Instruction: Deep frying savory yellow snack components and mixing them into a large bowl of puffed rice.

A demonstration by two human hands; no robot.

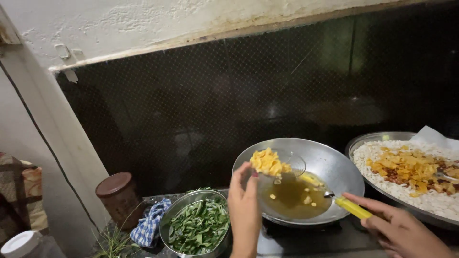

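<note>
The left hand [245,200] grips a tilted glass bowl [282,165] of yellow chips [267,162] over the oil in the wok [330,165]. The right hand [399,229] clamps a yellow-handled ladle [353,208] resting in the wok.

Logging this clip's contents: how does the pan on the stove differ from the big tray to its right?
The pan is deep and holds dark oil with a few yellow pieces; the tray is wide, shallow, heaped with white puffed grains and yellow and reddish bits. The pan shows whole; the tray runs off-frame. Both are round, silvery metal.
</note>
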